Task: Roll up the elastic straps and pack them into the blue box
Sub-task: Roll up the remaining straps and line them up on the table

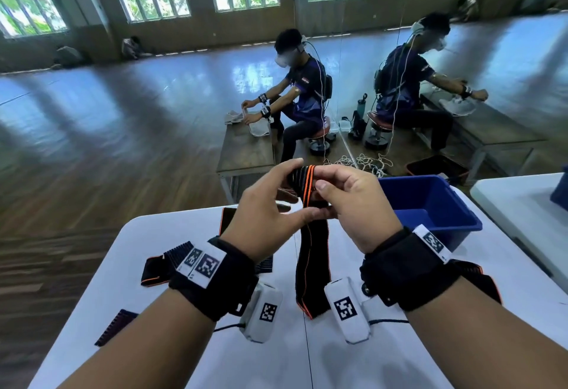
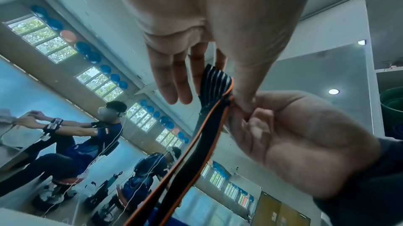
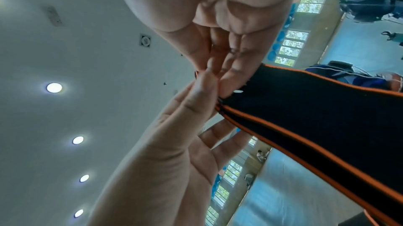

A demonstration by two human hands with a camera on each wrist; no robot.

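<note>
A black elastic strap [image 1: 302, 184] with orange edges is partly rolled at its top end and held above the white table [image 1: 338, 364]. Its loose tail [image 1: 312, 265] hangs down onto the table. My left hand [image 1: 290, 193] pinches the roll between the index finger on top and the thumb below. My right hand [image 1: 320, 178] pinches the roll's right side with thumb and fingertips. The left wrist view shows the ribbed roll [image 2: 216, 83] beside the left thumb [image 2: 244, 99]. In the right wrist view the strap [image 3: 305, 109] runs off from the right fingertips [image 3: 226, 81]. The blue box [image 1: 430, 204] stands open at the right.
More black straps lie on the table: one at the left [image 1: 158, 268], one near the left edge [image 1: 115, 325], one behind my left hand [image 1: 227, 218], one under my right wrist [image 1: 479, 278]. A second white table [image 1: 519, 204] is at the right. A seated person [image 1: 302, 96] works beyond.
</note>
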